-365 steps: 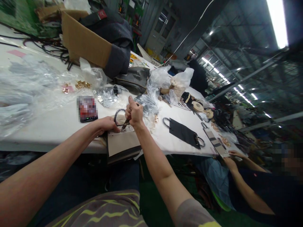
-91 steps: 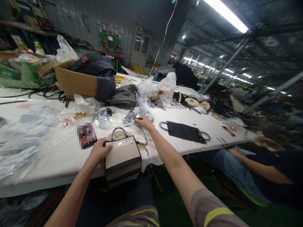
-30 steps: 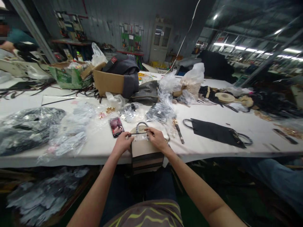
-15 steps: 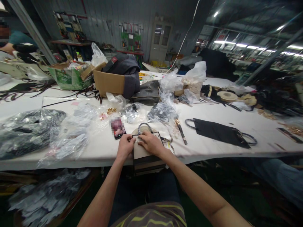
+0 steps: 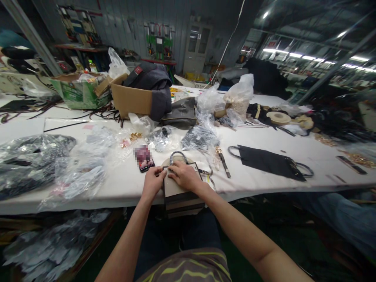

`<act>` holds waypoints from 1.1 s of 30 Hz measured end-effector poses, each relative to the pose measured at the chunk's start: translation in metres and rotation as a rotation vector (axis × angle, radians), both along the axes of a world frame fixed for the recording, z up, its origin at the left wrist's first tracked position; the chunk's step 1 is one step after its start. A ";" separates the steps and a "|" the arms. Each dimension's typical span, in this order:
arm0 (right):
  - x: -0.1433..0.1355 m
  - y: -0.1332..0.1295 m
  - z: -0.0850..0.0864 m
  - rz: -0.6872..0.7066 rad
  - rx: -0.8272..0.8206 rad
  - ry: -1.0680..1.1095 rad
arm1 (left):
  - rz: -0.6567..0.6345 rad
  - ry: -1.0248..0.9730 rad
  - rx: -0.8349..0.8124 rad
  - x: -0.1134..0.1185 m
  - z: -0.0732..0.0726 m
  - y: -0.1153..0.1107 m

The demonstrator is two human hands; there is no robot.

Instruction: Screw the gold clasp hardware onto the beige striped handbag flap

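Note:
A beige handbag (image 5: 173, 188) with dark trim lies at the table's front edge, its lower part hanging over toward my lap. Its wrapped dark handle (image 5: 178, 153) arches up from the far end. My left hand (image 5: 152, 182) pinches the bag's upper left corner between thumb and fingers. Across the beige panel lies my right hand (image 5: 185, 176), fingers bent and gripping close to that same corner. Whatever small part sits under the fingertips is hidden. A strap end with a metal buckle (image 5: 205, 172) sticks out at the bag's right side.
A phone (image 5: 143, 158) lies left of the bag. Plastic-wrapped pieces (image 5: 32, 162) cover the left side. A flat black bag piece with handles (image 5: 268, 163) lies to the right. Behind stand a cardboard box (image 5: 132, 102) and a green carton (image 5: 78, 92). Gold hardware (image 5: 360, 158) sits far right.
The view has shifted slightly, so the table items sit a little further left. Both hands stay at the bag's upper left corner, with the right fingers a little closer to the left hand.

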State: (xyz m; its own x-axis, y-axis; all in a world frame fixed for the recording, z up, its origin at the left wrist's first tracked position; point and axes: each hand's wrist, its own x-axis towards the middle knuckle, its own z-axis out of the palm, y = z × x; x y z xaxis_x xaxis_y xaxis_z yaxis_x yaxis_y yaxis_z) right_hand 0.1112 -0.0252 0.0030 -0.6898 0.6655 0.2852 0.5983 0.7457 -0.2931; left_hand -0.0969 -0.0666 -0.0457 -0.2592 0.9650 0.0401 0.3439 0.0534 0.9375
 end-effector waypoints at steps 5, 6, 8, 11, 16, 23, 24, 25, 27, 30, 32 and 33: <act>-0.008 -0.004 0.007 -0.015 0.021 -0.088 | -0.015 -0.014 -0.034 -0.001 -0.002 0.002; -0.009 -0.006 0.006 -0.024 0.024 -0.089 | -0.011 -0.026 -0.038 -0.001 -0.003 0.003; -0.012 -0.008 0.002 -0.046 0.032 -0.086 | -0.006 -0.040 -0.043 -0.001 -0.004 0.004; -0.016 -0.011 -0.005 -0.074 0.057 -0.108 | 0.009 -0.021 -0.044 -0.002 -0.005 0.007; -0.020 -0.013 -0.007 -0.077 0.081 -0.155 | -0.031 -0.085 -0.056 -0.002 -0.003 0.013; -0.020 -0.013 -0.006 -0.077 0.093 -0.156 | -0.005 -0.065 -0.033 0.004 0.003 0.012; -0.021 -0.013 -0.007 -0.077 0.098 -0.157 | 0.007 -0.046 -0.027 0.005 0.004 0.011; -0.021 -0.013 -0.008 -0.078 0.102 -0.160 | 0.017 -0.027 -0.025 0.005 0.004 0.011; -0.021 -0.013 -0.008 -0.080 0.104 -0.164 | 0.027 0.001 -0.025 0.006 0.005 0.011; -0.021 -0.013 -0.008 -0.080 0.100 -0.159 | 0.022 0.000 -0.040 0.006 0.006 0.012; -0.021 -0.013 -0.008 -0.083 0.098 -0.156 | 0.015 -0.022 -0.052 0.006 0.007 0.013; -0.022 -0.013 -0.009 -0.085 0.098 -0.155 | 0.010 -0.032 -0.057 0.006 0.007 0.013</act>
State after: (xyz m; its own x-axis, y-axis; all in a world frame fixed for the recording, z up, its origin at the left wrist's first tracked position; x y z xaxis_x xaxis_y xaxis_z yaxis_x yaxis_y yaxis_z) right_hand 0.0896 -0.0384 -0.0056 -0.6731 0.6974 0.2463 0.6926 0.7111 -0.1207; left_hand -0.0912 -0.0531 -0.0391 -0.2695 0.9627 -0.0236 0.3128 0.1107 0.9434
